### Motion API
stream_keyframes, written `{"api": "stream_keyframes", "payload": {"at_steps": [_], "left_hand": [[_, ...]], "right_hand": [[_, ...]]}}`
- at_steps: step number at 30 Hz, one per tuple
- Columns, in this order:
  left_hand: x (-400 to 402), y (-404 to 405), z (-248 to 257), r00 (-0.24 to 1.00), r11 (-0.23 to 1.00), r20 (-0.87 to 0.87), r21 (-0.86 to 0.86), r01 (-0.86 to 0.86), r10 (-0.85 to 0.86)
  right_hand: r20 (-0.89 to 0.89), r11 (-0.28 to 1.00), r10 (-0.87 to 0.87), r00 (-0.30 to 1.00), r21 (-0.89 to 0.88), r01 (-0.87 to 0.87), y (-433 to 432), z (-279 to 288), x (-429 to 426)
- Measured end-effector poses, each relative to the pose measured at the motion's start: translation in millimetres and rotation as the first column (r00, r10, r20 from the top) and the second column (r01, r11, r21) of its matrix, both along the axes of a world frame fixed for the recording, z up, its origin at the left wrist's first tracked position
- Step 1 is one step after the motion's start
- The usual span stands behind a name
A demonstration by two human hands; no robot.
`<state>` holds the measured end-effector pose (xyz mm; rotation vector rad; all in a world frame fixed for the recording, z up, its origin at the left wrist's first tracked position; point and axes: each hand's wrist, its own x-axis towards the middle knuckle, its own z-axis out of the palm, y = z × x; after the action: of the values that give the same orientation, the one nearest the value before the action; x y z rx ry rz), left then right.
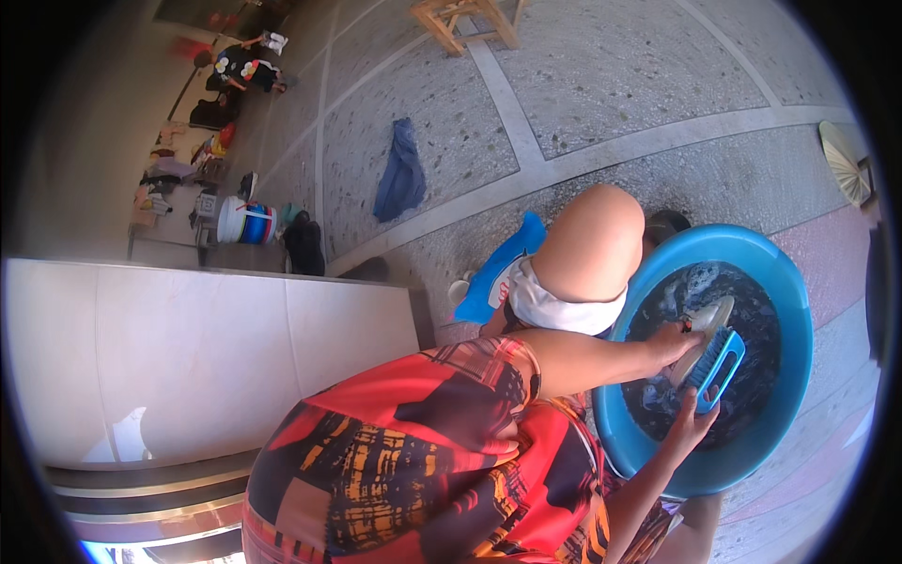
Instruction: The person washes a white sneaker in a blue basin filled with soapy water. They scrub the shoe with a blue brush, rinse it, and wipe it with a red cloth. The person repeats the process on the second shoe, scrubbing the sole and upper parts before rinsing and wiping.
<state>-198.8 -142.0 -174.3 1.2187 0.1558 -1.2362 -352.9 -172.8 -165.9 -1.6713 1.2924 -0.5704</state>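
A round blue plastic basin (791,317) stands on the floor before me, holding dark, murky water (761,303) with patches of suds. Over it, my left hand (673,347) grips a shoe (720,311) with a pale sole, tilted on its side. My right hand (696,417) holds one end of a blue scrub brush (710,356) with a loop handle. Its bristles face the sole and appear to touch it. Part of the shoe's upper is hidden behind my left hand.
Left of the basin lies a blue plastic bag (502,275); farther off is a blue-grey cloth (402,176). A wooden stool (468,21), a hand fan (842,161), a tiled ledge (211,345) and a bucket (236,222) stand around. Another person (246,67) is in the distance.
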Motion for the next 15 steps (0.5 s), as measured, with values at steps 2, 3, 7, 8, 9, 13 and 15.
{"api": "stream_keyframes", "payload": {"at_steps": [2, 3, 7, 8, 9, 13, 15], "left_hand": [[0, 5, 9, 0.999, 0.999, -0.003, -0.020, 0.049, -0.049], [0, 9, 9, 0.997, 0.997, 0.006, -0.028, 0.073, -0.073], [-6, 15, 10, 0.984, 0.988, 0.125, -0.083, 0.134, -0.123], [-8, 16, 8, 0.979, 0.985, 0.167, -0.101, 0.137, -0.119], [-13, 15, 2, 0.978, 0.987, 0.185, -0.112, 0.116, -0.094], [4, 10, -4, 0.992, 0.987, 0.089, -0.131, 0.096, -0.085], [8, 5, 15, 0.975, 0.973, -0.134, -0.174, 0.150, -0.175]], "right_hand": [[0.011, 0.988, -0.009, 1.000, 0.154, 0.007, -1, 19, -3], [-0.045, 0.986, 0.059, 0.997, 0.157, -0.051, -9, 23, -7], [-0.044, 0.972, 0.109, 0.993, 0.213, -0.097, -17, 47, -1], [-0.005, 0.966, 0.089, 0.996, 0.245, -0.085, -16, 49, 4], [0.138, 0.965, -0.038, 0.990, 0.263, 0.000, -12, 42, 8], [0.084, 0.997, 0.063, 0.995, 0.043, -0.067, 13, 57, 21], [0.143, 0.994, 0.068, 0.987, 0.074, -0.079, 24, 69, 9]]}}
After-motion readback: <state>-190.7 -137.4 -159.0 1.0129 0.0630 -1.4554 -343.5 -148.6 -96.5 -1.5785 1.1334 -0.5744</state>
